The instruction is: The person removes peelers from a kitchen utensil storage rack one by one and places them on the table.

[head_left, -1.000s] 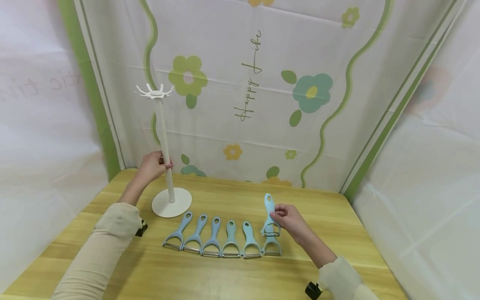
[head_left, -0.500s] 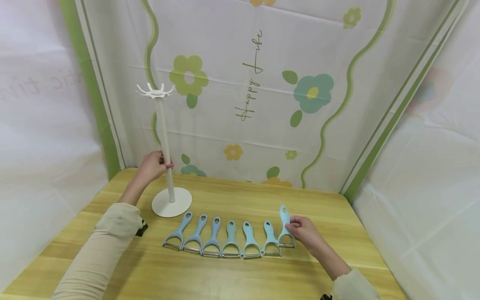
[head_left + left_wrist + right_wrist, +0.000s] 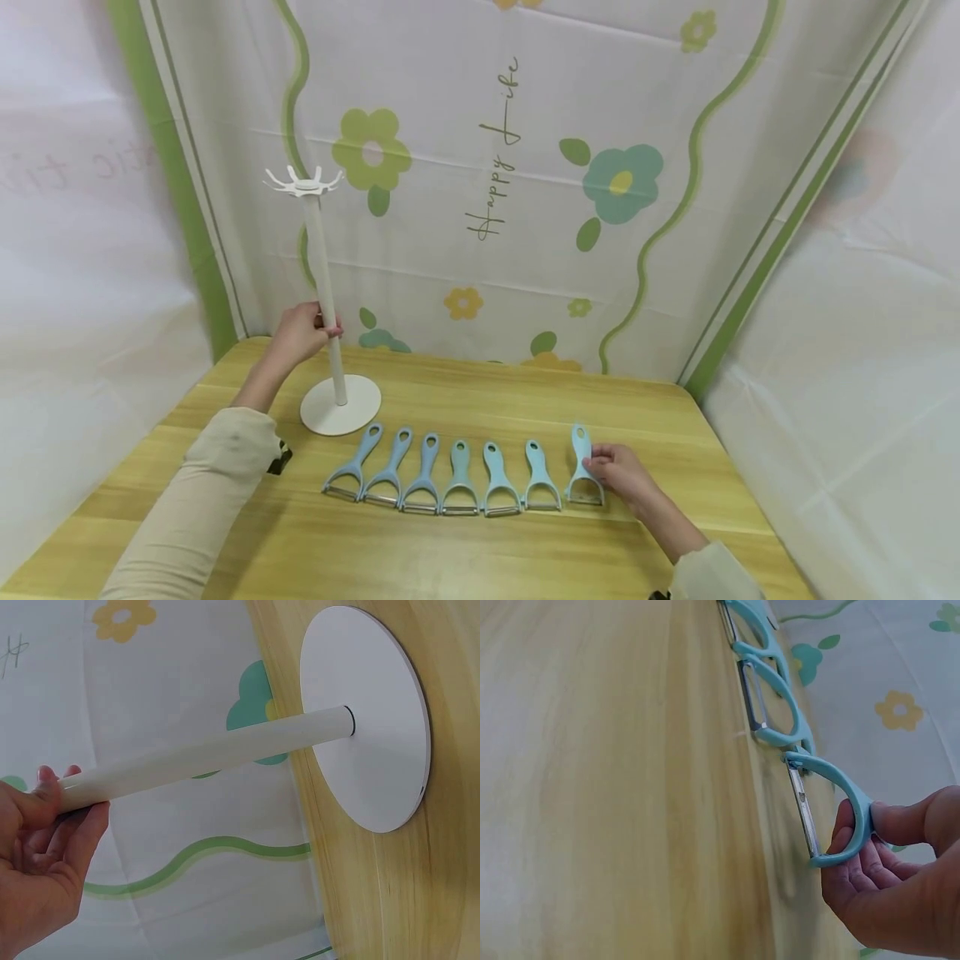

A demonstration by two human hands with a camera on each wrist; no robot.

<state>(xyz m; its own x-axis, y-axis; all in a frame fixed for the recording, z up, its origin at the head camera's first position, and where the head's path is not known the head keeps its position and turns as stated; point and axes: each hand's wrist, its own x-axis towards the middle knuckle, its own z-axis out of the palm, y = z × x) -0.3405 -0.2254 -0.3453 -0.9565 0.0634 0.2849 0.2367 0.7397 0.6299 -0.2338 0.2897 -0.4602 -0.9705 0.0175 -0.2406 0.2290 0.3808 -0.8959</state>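
My left hand [image 3: 303,332] grips the pole of a white rack [image 3: 321,267], which stands upright on a round base [image 3: 375,750] with curved hooks [image 3: 303,182] fanning out on top. In the left wrist view, thumb and fingers wrap the pole [image 3: 202,754]. At the right end of a row, my right hand [image 3: 622,475] pinches a light blue Y-shaped peeler [image 3: 582,454] by its handle. Its metal blade [image 3: 803,806] faces the front of the table in the right wrist view. Several more peelers [image 3: 460,475], blue to teal, lie side by side to its left, handles pointing away.
The wooden table [image 3: 450,558] ends at the back against a hanging cloth [image 3: 435,217] with printed flowers. White cloth [image 3: 862,375] also hangs along the right side, and more on the left. The rack's base stands close behind the left end of the row.
My right hand has carried its peeler right and down, from over the last peeler in the row to a place beside it. The left hand stays on the pole.
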